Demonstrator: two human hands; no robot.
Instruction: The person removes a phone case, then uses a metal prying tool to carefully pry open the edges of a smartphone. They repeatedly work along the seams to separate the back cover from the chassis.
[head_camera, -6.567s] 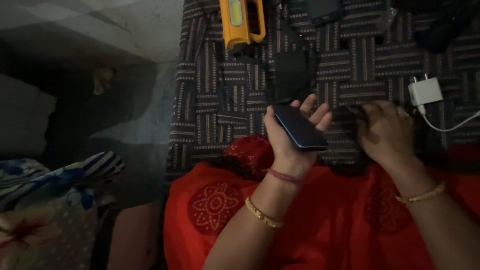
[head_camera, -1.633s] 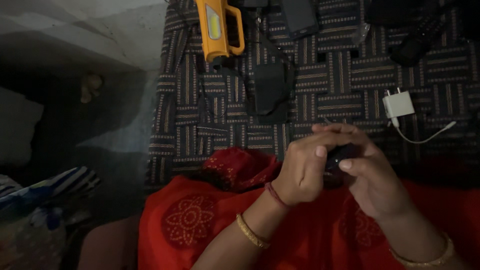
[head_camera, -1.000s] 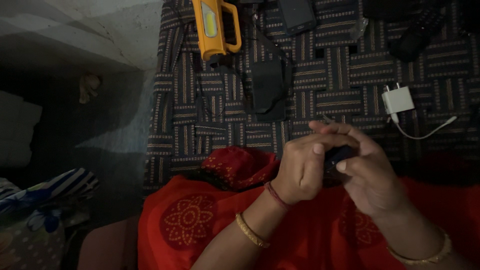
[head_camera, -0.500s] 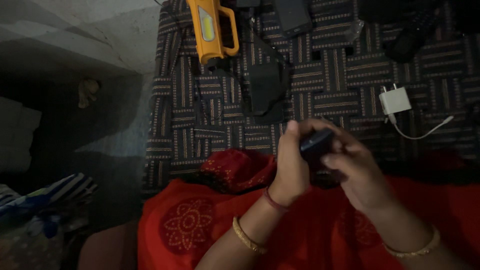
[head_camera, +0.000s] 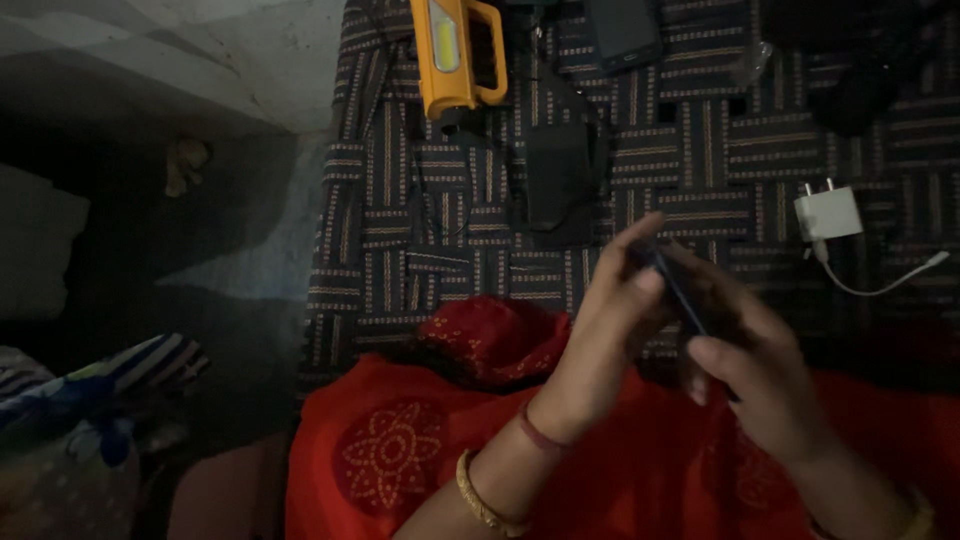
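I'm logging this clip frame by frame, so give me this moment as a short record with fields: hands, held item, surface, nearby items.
left hand: left hand grips one side of the dark phone
right hand: right hand holds the phone's other side
held item: thin dark phone, seen edge-on, above the red cloth
surface: striped woven mat
nearby items: yellow lamp, dark pouch, white charger with cable, second phone at the top edge
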